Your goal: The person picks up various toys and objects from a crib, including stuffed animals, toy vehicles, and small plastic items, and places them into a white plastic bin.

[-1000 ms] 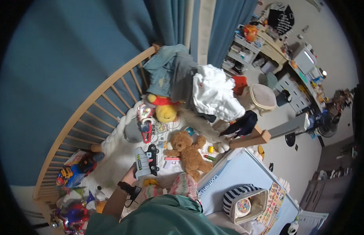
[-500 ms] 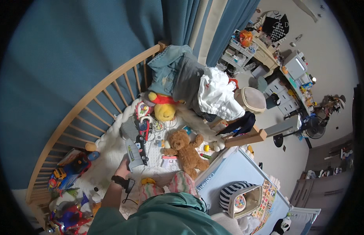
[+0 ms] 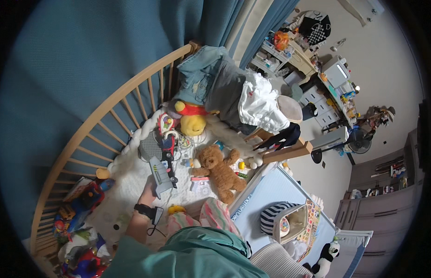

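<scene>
My left hand [image 3: 148,193], with a black band on its wrist, reaches into a wooden crib. It is closed on a toy truck [image 3: 161,178] by its grey bed, which is tilted up from a black wheeled base. Some of my fingers are hidden behind the bed. Just beyond the truck lie a red and white toy [image 3: 166,122] and a grey mesh piece [image 3: 149,147]. To the right, a brown teddy bear [image 3: 220,171] lies on its back on the white quilted bedding, near a small pink and white toy [image 3: 200,184]. My right hand is out of view.
A wooden rail [image 3: 97,116] with bars and a white braided bumper [image 3: 122,155] curve along the left. Clothes [image 3: 259,99] hang over the far end. More toys [image 3: 85,199] pile up at lower left. A striped basket [image 3: 275,222] stands on a blue surface at right.
The view has shifted slightly. My left hand keeps its hold on the toy truck, which stays in nearly the same spot beside the bear.
</scene>
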Tool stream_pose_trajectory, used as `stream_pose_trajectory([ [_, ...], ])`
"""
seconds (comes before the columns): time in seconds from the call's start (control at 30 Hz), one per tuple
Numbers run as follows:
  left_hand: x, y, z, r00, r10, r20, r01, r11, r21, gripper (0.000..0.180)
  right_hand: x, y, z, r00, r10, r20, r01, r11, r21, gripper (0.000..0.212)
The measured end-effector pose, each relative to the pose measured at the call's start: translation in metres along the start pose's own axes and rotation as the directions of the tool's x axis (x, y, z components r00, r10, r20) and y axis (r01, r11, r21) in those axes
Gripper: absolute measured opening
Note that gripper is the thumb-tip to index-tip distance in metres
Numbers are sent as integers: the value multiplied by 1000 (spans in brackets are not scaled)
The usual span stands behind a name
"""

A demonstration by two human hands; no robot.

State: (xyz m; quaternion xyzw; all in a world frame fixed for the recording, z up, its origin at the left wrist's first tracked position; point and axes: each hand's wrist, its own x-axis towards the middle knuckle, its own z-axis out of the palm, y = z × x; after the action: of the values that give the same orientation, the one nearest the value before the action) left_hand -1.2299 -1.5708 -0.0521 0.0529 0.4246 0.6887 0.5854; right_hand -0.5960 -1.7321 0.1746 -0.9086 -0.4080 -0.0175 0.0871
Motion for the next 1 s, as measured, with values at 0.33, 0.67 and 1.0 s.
stream_pose_trajectory([
  [0.33,-56,21,-20,988,152,-30,-154,978,-138,39,-30,-186,-87,980,-196,27,187,963,192,25],
  [0.67,-149,18,-69,910,392,-136,-412,889,-199,42,-30,-344,-47,432,-868,246,877,468,110,23],
  [1.0,-210,-14,-65,760,419,-497,-491,871,-18,44,-86,-507,108,-457,-887,72,708,-313,633,30],
])
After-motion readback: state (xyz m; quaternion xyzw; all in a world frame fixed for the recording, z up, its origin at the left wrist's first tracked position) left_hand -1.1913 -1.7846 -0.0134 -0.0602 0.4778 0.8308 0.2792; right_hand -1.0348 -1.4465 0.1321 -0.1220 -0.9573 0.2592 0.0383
